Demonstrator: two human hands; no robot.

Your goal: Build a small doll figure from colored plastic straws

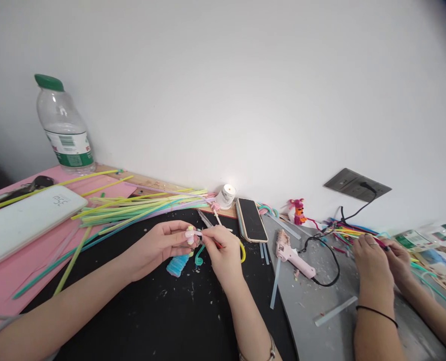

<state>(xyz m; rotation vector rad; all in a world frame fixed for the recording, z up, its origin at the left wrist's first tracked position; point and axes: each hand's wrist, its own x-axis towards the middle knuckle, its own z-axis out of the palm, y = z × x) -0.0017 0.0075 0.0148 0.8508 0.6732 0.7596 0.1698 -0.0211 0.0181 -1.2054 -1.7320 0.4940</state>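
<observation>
My left hand is closed in a pinch on a small pale straw craft piece held over the black mat. My right hand meets it from the right, its fingers pinched on a thin straw end at the same piece. A blue pleated straw bundle lies just below my hands, with a teal curled straw and a yellow curl beside it.
Long green and yellow straws fan out at the back left, near a plastic bottle and a white tablet. A lit candle, a phone and a pink glue gun sit right. Another person's hands work straws at far right.
</observation>
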